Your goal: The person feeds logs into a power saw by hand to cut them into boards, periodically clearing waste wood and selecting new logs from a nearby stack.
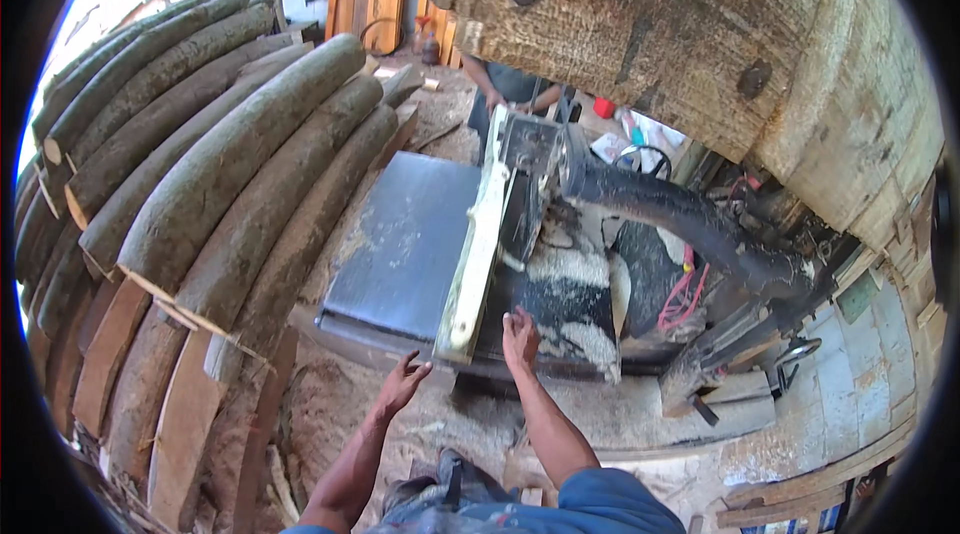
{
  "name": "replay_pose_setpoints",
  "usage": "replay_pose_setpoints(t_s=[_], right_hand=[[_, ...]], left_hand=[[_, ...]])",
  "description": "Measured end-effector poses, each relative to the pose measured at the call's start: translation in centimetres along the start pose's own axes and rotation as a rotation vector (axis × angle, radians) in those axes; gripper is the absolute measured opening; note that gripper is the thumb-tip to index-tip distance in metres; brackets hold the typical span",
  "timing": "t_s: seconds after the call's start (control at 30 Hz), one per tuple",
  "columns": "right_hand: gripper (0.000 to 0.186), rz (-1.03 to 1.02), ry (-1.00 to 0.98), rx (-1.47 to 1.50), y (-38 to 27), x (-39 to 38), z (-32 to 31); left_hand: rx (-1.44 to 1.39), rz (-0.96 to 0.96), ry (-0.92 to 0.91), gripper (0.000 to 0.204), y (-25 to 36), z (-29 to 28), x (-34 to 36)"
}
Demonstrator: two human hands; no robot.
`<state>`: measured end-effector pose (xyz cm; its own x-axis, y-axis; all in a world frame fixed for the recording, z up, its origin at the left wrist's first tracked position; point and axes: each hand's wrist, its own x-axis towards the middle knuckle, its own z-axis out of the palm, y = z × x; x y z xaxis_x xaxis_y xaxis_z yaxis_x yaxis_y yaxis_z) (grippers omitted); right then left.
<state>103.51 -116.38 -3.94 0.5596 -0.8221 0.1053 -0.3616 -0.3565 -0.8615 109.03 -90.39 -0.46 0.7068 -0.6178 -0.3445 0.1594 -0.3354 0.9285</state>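
A long pale wooden plank [476, 269] lies lengthwise over the steel machine table [400, 234], along a dark metal guide. Its near end comes to the table's front edge, between my two hands. My left hand [402, 382] is open just left of that end, fingers apart and holding nothing. On the other side, my right hand [520, 340] is also open, in front of a dark, sawdust-covered part of the machine [565, 294]. Neither hand appears to touch the plank. At the far end another person's hands [497, 100] are close to the plank; their grip is unclear.
Stacked logs [240, 164] fill the left side, with squared timbers [185, 424] below. A thick black curved machine arm [680, 204] reaches in from the right. Large overhead boards [640, 24] hang above the machine. Pink cord [682, 302] dangles at the right. Sawdust covers the ground.
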Motion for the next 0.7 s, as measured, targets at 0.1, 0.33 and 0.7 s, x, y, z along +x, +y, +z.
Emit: replay_pose_setpoints(t_s=[0.1, 0.33, 0.7], right_hand=[[0.044, -0.265, 0.297, -0.001, -5.3, 5.3, 0.1], [0.072, 0.038, -0.36, -0.462, -5.5, 6.1, 0.0], [0.056, -0.016, -0.27, -0.529, -5.8, -10.1, -3.4]], left_hand=[[0.041, 0.004, 0.022, 0.083, 0.8, 0.4, 3.7], [-0.312, -0.123, -0.268, 0.084, -1.3, 2.2, -2.8], [-0.376, -0.023, -0.16, 0.081, -6.9, 2.8, -17.3]])
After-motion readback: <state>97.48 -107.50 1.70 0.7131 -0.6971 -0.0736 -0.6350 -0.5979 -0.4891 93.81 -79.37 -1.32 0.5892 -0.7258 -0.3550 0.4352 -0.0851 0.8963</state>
